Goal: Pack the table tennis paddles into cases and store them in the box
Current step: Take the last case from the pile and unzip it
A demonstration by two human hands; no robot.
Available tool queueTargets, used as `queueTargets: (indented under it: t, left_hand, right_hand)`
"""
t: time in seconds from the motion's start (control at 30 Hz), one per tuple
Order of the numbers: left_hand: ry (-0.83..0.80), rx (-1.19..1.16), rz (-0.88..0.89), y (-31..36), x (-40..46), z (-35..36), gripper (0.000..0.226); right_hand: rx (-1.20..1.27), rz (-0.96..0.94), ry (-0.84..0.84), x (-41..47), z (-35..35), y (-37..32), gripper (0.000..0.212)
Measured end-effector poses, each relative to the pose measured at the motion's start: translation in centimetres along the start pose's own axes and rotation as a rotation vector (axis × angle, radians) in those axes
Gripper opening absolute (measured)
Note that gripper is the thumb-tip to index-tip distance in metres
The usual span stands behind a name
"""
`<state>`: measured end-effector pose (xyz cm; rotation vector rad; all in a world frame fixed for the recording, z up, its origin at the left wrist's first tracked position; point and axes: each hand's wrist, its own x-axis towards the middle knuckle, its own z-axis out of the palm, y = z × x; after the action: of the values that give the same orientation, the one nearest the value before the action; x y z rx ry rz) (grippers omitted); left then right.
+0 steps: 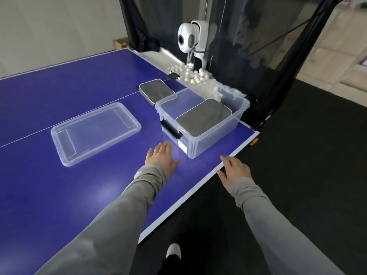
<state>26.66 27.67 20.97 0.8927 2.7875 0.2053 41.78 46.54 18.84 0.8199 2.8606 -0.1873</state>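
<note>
Head view only: we see one grey case [204, 116] lying flat inside the clear box [213, 135], and a second grey case [154, 91] on the blue table [59, 100] just behind the box, touching its far rim. Our left hand [160, 156] lies flat on the table near the box, fingers straight, holding nothing; our right hand [235, 170] is spread at the table edge, also empty. We judge the cases light, padded and soft-sided, best pinched by a long edge. The lid [95, 132] sits apart to the left. A white label [183, 147] on the box is unreadable; no brands legible.
</note>
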Motion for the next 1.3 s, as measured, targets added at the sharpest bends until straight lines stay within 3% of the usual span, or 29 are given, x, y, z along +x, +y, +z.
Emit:
queueTargets:
  t: [0.3, 0.5, 1.07, 1.3]
  left_hand:
    - [0.135, -0.074, -0.087, 3.0, 12.7, -1.2, 0.068]
    - [0.136, -0.106, -0.21, 2.5, 19.6, -1.8, 0.07]
    - [0.177, -0.204, -0.627, -2.1, 28.9, -1.2, 0.076]
    - [0.196, -0.327, -0.825, -2.6, 32.9, -1.0, 0.065]
  right_hand:
    - [-0.021, -0.095, 0.075, 12.1, -4.0, 3.4, 0.056]
    - [-0.039, -0.198, 0.075, 20.6, -6.7, 3.4, 0.054]
    - [-0.167, -0.588, 0.005, 41.0, -9.8, -2.1, 0.056]
    - [-0.16, -0.723, -0.019, 50.9, -10.4, -5.0, 0.055]
